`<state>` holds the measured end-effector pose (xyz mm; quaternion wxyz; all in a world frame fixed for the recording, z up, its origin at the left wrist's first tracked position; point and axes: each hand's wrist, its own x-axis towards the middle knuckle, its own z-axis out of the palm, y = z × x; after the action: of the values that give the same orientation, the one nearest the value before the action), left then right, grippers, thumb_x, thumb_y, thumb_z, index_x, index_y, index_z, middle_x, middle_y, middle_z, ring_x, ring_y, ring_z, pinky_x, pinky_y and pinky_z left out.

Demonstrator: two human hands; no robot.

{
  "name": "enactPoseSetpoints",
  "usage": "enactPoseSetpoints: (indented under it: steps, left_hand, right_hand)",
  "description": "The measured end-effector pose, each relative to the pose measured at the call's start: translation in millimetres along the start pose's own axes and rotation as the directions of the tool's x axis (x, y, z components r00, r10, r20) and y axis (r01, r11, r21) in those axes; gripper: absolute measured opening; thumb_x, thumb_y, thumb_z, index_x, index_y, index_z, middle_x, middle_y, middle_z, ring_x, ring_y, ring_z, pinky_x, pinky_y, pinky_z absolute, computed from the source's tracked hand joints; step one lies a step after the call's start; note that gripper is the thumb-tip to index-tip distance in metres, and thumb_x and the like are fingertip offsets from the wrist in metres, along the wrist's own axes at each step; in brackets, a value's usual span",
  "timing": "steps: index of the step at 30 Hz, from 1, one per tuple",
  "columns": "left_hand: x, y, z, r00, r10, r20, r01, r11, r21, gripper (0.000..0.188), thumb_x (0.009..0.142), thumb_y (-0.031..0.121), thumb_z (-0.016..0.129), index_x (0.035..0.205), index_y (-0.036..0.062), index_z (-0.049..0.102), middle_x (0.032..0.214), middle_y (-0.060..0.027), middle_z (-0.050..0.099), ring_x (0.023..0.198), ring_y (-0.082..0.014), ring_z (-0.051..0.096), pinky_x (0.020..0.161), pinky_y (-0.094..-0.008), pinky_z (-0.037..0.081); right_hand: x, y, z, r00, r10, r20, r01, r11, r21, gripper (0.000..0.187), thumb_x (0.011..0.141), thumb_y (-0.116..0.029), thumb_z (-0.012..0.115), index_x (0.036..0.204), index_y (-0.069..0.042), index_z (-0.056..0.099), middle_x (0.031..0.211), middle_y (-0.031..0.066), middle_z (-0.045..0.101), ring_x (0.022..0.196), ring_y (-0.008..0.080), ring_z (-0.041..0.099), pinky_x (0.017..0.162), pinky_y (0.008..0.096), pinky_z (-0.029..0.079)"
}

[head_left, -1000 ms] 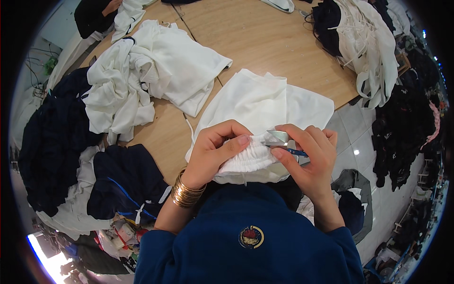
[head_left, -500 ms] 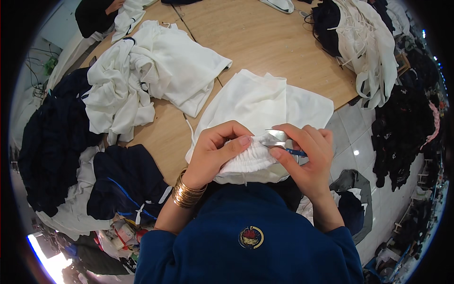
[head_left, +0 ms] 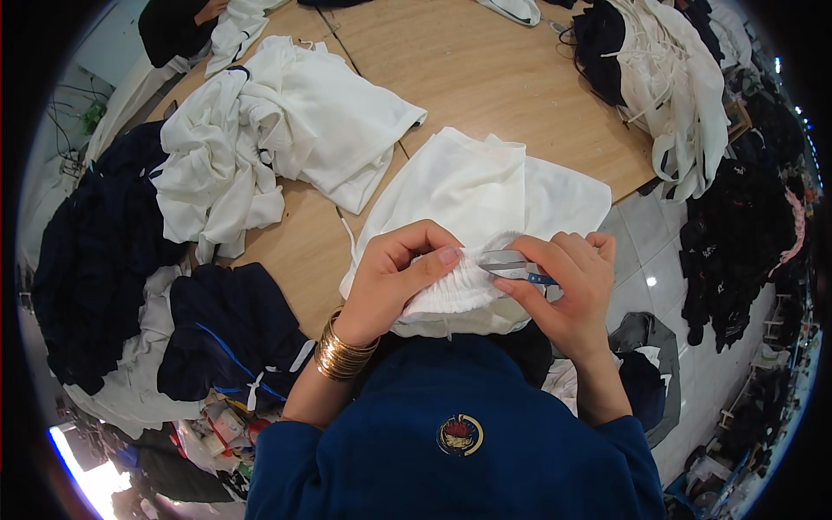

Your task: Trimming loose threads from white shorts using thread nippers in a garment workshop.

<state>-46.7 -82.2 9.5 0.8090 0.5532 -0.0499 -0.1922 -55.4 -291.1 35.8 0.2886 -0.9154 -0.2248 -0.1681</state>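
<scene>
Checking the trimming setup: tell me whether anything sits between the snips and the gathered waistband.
Nothing visible does. The snips in the right hand point straight at the gathered waistband of the white garment; the left hand pinches the fabric beside the tips, not across them.

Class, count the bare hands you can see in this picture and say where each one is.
3: the left hand pinches the white garment, the right hand holds small snips against it, and another person's hand shows at the top left edge. Others may be hidden.
</scene>
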Motion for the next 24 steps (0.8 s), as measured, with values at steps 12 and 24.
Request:
enactPoseSetpoints:
  steps: [12,24]
  left_hand:
    - [1.3,3.5,1.1,1.0,-0.011,0.023,0.01,0.999,0.05,0.016,0.088,0.014,0.059,0.089,-0.0013,0.06,0.08,-0.0009,0.061,0.073,-0.0041,0.051,0.066,-0.0186,0.041]
    - [3.4,2.8,-0.4,0.999,-0.002,0.041,0.001,1.0,0.027,0.014,0.086,0.013,0.06,0.087,-0.0011,0.059,0.079,0.0002,0.058,0.072,-0.0036,0.049,0.066,-0.0184,0.04]
  right_hand:
    - [4.9,-0.4,-0.2,0.998,-0.067,-0.013,0.066,0.996,-0.057,0.026,0.064,-0.026,0.076,0.082,-0.011,0.064,0.06,-0.0017,0.047,0.057,0.015,0.044,0.065,0.0323,0.024]
    - [5.4,1.1,-2.7,0.997,-0.06,-0.048,0.056,0.996,-0.066,0.025,0.063,-0.025,0.076,0.08,-0.011,0.064,0.059,-0.0019,0.047,0.056,0.0149,0.044,0.066,0.0323,0.026]
